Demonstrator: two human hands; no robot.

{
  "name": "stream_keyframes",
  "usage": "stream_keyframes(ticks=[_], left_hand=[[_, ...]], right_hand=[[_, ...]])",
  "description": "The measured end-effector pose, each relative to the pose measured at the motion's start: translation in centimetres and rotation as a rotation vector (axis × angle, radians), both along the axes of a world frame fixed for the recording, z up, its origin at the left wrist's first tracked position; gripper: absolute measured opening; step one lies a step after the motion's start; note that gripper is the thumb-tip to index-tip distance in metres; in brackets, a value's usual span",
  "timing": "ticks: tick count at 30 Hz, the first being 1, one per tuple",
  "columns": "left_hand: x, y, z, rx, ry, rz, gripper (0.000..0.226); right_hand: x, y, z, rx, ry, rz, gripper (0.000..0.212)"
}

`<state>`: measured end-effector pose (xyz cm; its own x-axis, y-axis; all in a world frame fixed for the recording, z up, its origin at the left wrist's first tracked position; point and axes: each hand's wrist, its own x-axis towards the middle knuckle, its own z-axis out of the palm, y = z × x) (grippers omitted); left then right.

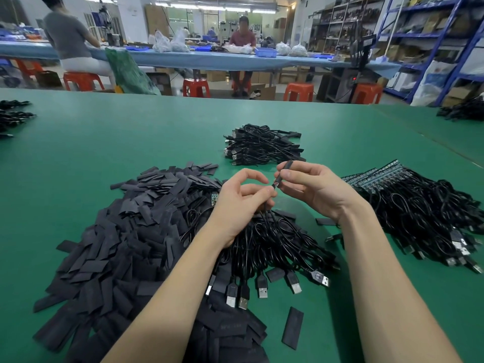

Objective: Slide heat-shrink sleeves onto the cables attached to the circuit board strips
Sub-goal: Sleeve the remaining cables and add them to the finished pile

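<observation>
Centre of frame, above green bench (104, 142): heat-shrink sleeve (284, 172) pinched in right hand (309, 189), just right of left hand (243, 203) pinching cable (267, 216) end.

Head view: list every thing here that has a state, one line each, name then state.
left hand: pinching the cable end
right hand: gripping a sleeve
sleeve: held, tilted, lower end at the cable tip
cable: end lifted, rest in the pile below
sleeve pile: loose, flat, heaped at left
cables with board strips: piled at right
far cable bundle: stacked, untouched
</observation>
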<state>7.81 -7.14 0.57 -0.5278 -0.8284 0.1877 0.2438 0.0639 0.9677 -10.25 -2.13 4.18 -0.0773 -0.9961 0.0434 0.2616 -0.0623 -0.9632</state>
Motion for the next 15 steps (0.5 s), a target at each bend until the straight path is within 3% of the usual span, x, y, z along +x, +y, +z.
stream_keyframes(ticks=[7,15], left_hand=[[-0.5,0.3,-0.7,-0.287,-0.085,0.127,0.012],[-0.6,0.2,-1.5,-0.307,-0.075,0.200,0.016]], right_hand=[[-0.3,-0.3,-0.4,0.073,-0.144,-0.117,0.008],[-0.2,-0.4,-0.6,0.121,-0.162,-0.145,0.026]])
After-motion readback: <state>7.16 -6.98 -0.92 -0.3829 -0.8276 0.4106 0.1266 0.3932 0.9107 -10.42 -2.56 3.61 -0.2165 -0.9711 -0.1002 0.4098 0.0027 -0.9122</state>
